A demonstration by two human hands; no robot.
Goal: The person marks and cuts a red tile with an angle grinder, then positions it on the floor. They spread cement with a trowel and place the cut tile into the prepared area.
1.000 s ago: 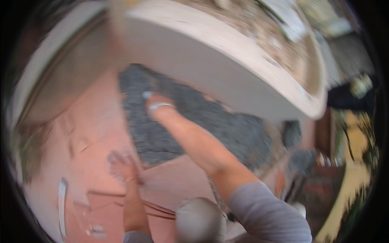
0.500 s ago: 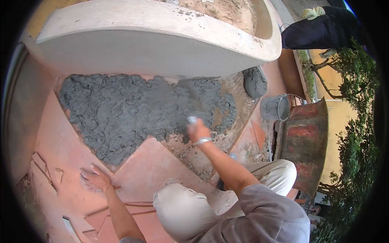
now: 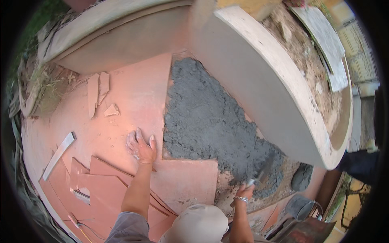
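Observation:
My left hand [image 3: 142, 149] lies flat on the pinkish floor tiles [image 3: 137, 93], fingers spread, close to the edge of the wet mortar. My right hand [image 3: 244, 191] is closed around the pale handle of a trowel [image 3: 252, 182]. Its blade is blurred by motion over the lower right part of the grey mortar bed [image 3: 206, 117]. The mortar is rough and lumpy, spread between the tile edges and a low curved wall [image 3: 267, 89].
Cut tile pieces [image 3: 107, 184] lie stacked at lower left, near a metal bar [image 3: 58, 156]. Broken shards [image 3: 98, 91] rest farther up. A mortar heap [image 3: 302, 177] and a metal bucket [image 3: 299, 206] stand at right. Another person's dark trouser leg [image 3: 358, 166] shows at the right edge.
The view has turned toward the left, bringing the cut tiles and left wall into sight. My left hand stays on the tile; my right still holds the trowel over the mortar.

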